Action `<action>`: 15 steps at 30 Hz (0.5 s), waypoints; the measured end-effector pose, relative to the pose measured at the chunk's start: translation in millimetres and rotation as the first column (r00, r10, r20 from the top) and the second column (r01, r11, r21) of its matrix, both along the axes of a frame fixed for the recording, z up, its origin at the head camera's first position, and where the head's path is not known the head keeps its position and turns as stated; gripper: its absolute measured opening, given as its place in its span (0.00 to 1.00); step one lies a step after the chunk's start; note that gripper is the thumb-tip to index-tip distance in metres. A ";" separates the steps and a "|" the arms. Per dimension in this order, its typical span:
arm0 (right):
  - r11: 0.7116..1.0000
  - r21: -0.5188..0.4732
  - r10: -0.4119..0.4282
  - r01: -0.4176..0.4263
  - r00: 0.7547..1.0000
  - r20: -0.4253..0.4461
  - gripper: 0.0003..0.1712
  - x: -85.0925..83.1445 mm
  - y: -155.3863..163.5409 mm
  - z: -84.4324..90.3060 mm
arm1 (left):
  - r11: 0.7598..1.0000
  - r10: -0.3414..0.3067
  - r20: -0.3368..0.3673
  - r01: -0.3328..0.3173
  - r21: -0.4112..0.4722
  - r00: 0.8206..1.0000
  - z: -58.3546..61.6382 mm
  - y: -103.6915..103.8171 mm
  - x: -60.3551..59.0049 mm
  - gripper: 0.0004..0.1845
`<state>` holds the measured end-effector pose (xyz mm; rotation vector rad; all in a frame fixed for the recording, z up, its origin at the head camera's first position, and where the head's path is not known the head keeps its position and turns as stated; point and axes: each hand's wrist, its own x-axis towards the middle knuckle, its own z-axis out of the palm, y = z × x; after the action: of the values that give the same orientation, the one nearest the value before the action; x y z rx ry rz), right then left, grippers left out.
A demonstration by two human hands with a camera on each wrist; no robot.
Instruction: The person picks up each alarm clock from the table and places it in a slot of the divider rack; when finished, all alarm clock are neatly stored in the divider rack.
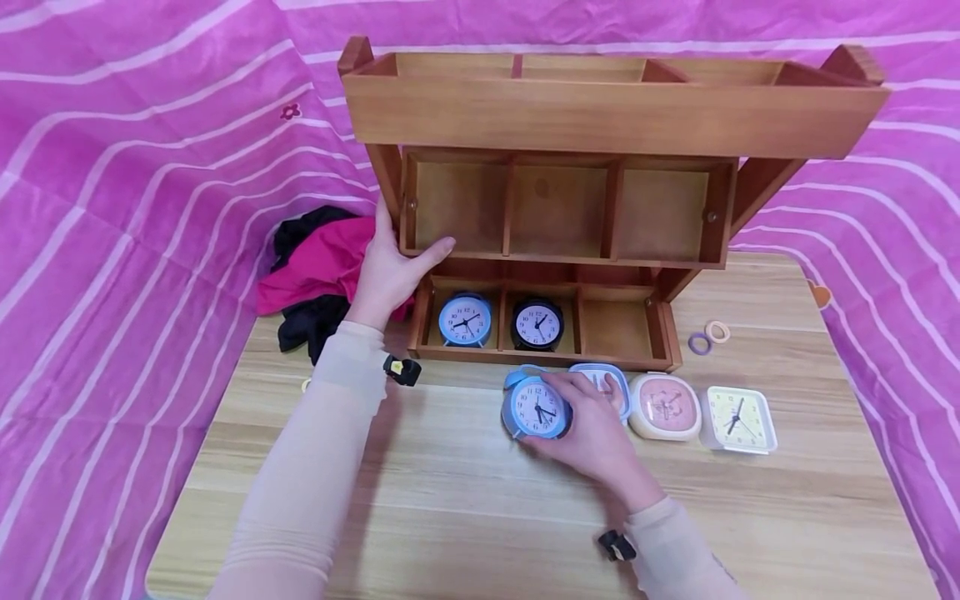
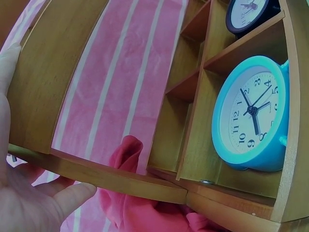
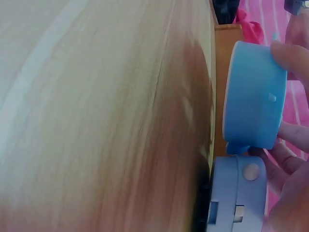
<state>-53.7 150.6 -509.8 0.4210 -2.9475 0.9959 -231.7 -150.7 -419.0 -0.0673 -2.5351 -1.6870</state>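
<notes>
**Blue round alarm clock held at the front of the wooden shelf**

The blue round alarm clock (image 1: 535,407) stands on the worktop (image 1: 465,492) just in front of the wooden shelf (image 1: 570,208), with the right hand (image 1: 592,429) curled round its body; the right wrist view shows fingers (image 3: 292,55) wrapped over its rim. The left hand (image 1: 390,271) clasps the shelf's left upright, thumb hooked on the middle tier's edge.

The bottom tier already holds a light blue clock (image 1: 465,320) and a black clock (image 1: 537,325); its right compartment is free. A pale blue square clock (image 1: 600,377) touches the held one, with a pink clock (image 1: 664,406) and a cream clock (image 1: 740,419) beside.

Risks, as I judge them: lifting could knock the touching square clock over; the shelf leans back and might tip if the left-hand grip slackens; the clock's small feet could catch the tier's front lip.
</notes>
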 end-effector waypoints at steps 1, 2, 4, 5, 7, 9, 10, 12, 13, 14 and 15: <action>1.000 -0.020 0.004 -0.004 1.000 0.007 0.56 0.2 0.4 1.4 | 1.000 0.000 -0.001 0.000 -0.002 1.000 -0.1 -0.1 -0.1 0.59; 0.999 -0.036 0.007 -0.007 1.000 0.013 0.56 0.7 0.9 2.7 | 1.000 0.000 -0.001 0.000 -0.005 1.000 -0.1 -0.3 -0.1 0.59; 0.997 -0.072 0.014 -0.012 1.000 0.025 0.55 1.4 1.5 5.4 | 1.000 -0.002 -0.005 0.001 -0.005 1.000 -0.2 -0.5 -0.3 0.59; 0.996 -0.090 0.013 -0.011 0.999 0.029 0.55 1.9 1.8 7.2 | 1.000 -0.002 -0.006 0.002 -0.005 1.000 -0.2 -0.6 -0.3 0.59; 0.993 -0.114 0.008 -0.004 0.999 0.035 0.55 2.9 2.6 10.0 | 1.000 -0.003 -0.009 0.003 -0.004 1.000 0.1 -0.8 -0.2 0.59; 0.992 -0.127 0.002 0.002 0.999 0.032 0.55 3.3 3.9 13.1 | 1.000 -0.003 -0.011 0.003 -0.002 1.000 0.2 -0.9 0.0 0.59; 0.992 -0.129 -0.002 0.006 1.000 0.030 0.55 3.4 4.9 14.5 | 1.000 -0.003 -0.012 0.003 -0.002 1.000 0.3 -0.9 0.0 0.59; 0.991 -0.133 -0.007 0.010 1.000 0.019 0.55 2.8 7.6 17.3 | 1.000 -0.003 -0.011 0.003 -0.001 1.000 0.7 -0.8 0.3 0.59; 0.991 -0.136 -0.009 0.010 1.000 0.014 0.56 2.1 9.2 18.9 | 1.000 -0.003 -0.009 0.003 -0.002 1.000 0.8 -0.7 0.4 0.59; 0.990 -0.138 -0.011 0.011 1.000 0.006 0.56 1.1 11.2 20.1 | 1.000 -0.004 -0.009 0.004 0.000 1.000 0.8 -0.6 0.4 0.59; 0.990 -0.140 -0.015 0.015 1.000 -0.002 0.57 0.0 13.4 21.5 | 1.000 -0.005 -0.009 0.005 0.001 1.000 1.1 -0.5 0.5 0.59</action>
<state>-53.6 164.1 -488.2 0.3957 -2.8495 1.1887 -231.2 -151.2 -417.9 -0.0806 -2.5296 -1.6860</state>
